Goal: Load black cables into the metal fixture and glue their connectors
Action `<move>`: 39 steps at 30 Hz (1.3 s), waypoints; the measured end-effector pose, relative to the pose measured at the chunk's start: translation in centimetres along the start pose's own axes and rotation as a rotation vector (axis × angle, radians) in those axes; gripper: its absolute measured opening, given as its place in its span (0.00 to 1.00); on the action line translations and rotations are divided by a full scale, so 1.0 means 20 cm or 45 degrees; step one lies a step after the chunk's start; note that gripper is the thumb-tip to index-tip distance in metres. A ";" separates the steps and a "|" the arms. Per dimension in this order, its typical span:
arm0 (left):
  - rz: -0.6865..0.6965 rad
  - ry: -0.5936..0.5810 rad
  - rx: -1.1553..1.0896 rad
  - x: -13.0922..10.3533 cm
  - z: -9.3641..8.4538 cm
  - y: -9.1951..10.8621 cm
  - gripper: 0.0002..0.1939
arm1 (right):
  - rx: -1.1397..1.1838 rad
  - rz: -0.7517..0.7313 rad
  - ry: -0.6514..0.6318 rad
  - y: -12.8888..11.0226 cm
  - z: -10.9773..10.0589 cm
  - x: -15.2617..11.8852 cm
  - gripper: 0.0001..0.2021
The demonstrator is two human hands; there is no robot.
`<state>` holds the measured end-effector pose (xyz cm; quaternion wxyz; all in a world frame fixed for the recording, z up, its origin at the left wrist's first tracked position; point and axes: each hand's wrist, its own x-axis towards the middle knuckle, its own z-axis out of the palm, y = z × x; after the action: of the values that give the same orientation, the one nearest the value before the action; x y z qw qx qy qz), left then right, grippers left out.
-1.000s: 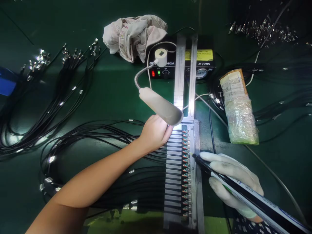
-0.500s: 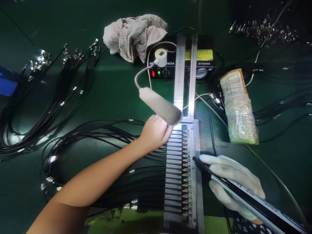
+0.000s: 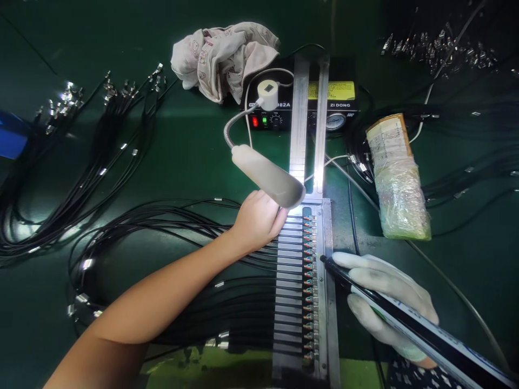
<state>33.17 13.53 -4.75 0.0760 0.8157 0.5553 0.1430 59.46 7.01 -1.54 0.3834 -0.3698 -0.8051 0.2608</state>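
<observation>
In my gloved right hand (image 3: 389, 294) is a long black-and-white pen-shaped tool (image 3: 405, 319), gripped with the fingers wrapped round it. Its dark narrow tip is beside the middle of a row of small cable connectors (image 3: 310, 259) held in a slotted metal fixture (image 3: 288, 302). My bare left hand (image 3: 259, 221) rests at the fixture's upper left edge, over the black cables (image 3: 190, 227). The lamp head (image 3: 267, 175) hides part of its fingers, so their grip cannot be made out. Black cables run left from the fixture slots.
A black control box (image 3: 275, 116) with a gauge stands behind the fixture, under metal rails (image 3: 299, 119). A crumpled cloth (image 3: 227, 59) lies at its left. To the right is a plastic-wrapped bundle (image 3: 401, 183). More cable bundles (image 3: 109, 129) lie at left.
My right hand and the tool have shifted very slightly upward along the row, the tip staying beside the connectors. My left hand has stayed in place.
</observation>
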 end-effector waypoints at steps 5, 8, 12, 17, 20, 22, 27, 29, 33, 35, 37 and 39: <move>-0.014 -0.008 -0.021 0.00 0.00 0.00 0.11 | 0.056 -0.010 0.005 -0.02 -0.02 -0.01 0.13; -0.025 -0.013 -0.032 0.00 0.00 0.00 0.11 | 0.078 -0.062 0.054 -0.04 -0.03 -0.03 0.15; -0.028 -0.019 -0.026 0.00 -0.01 0.01 0.11 | 0.065 -0.040 0.044 -0.05 -0.03 -0.05 0.16; -0.022 -0.021 -0.020 0.00 -0.01 0.01 0.12 | 0.025 -0.044 0.005 -0.04 0.00 -0.06 0.15; -0.021 -0.022 -0.014 0.00 -0.01 0.00 0.12 | 0.037 -0.041 0.008 -0.02 0.01 -0.06 0.15; -0.022 -0.026 -0.008 0.00 -0.01 0.00 0.12 | 0.025 -0.054 0.013 -0.01 0.01 -0.07 0.14; -0.016 -0.020 0.005 0.00 -0.01 0.00 0.11 | 0.024 -0.055 -0.005 -0.01 0.00 -0.07 0.14; -0.010 -0.020 0.005 0.01 -0.01 0.00 0.11 | 0.032 -0.052 -0.005 -0.01 0.00 -0.07 0.14; -0.005 -0.016 0.004 0.01 0.00 0.00 0.11 | 0.057 -0.032 0.001 -0.01 0.00 -0.07 0.14; -0.005 -0.008 0.001 0.00 0.00 0.00 0.11 | 0.067 -0.036 0.006 -0.01 0.01 -0.07 0.14; -0.003 -0.005 -0.005 0.00 0.00 0.00 0.11 | 0.068 -0.045 0.013 -0.02 0.01 -0.06 0.15; -0.005 -0.003 -0.009 0.00 0.00 0.00 0.11 | 0.065 -0.048 0.015 -0.02 0.01 -0.06 0.15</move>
<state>33.20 13.59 -4.65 0.0798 0.8145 0.5563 0.1439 59.72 5.70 -1.85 0.4023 -0.3463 -0.8027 0.2719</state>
